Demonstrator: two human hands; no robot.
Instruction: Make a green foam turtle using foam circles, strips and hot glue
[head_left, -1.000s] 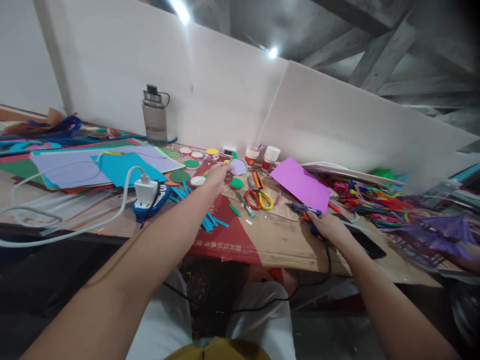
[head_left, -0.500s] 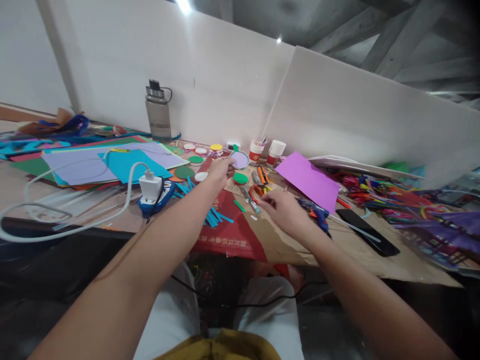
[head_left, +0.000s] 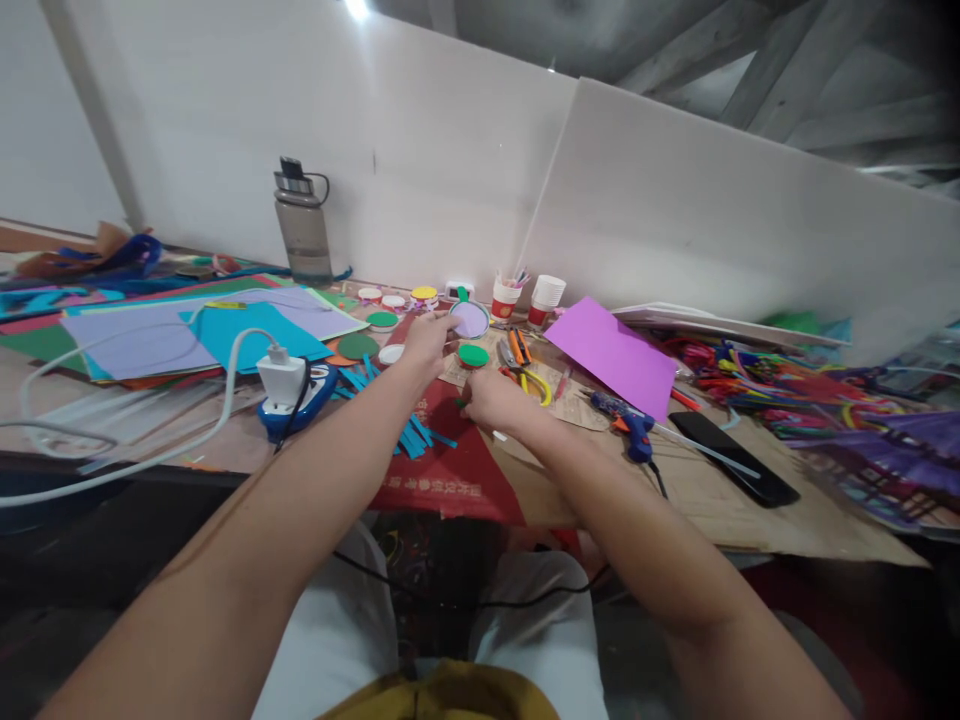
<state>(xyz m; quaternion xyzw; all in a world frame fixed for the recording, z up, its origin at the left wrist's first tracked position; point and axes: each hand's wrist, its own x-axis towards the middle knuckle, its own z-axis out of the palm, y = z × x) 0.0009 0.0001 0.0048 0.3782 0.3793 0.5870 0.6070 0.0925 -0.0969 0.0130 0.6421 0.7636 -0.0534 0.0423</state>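
My left hand reaches far over the table, its thumb and fingers pinched on the edge of a lavender paper disc. Just in front of that disc lies a green paper disc. My right hand rests palm down on the brown cardboard mat, fingers curled together at a small green paper strip that barely shows at the fingertips. Orange-and-yellow scissors lie just right of this hand. Blue paper strips lie beside my left forearm.
A blue glue gun and a black phone lie to the right, before a magenta sheet and coloured pipe cleaners. On the left are a white charger, stacked coloured sheets and a water bottle. Paper cups stand at the back.
My right hand let go of the glue gun, which now lies on the table, and moved left to the green strip. My left hand stayed at the lavender disc.
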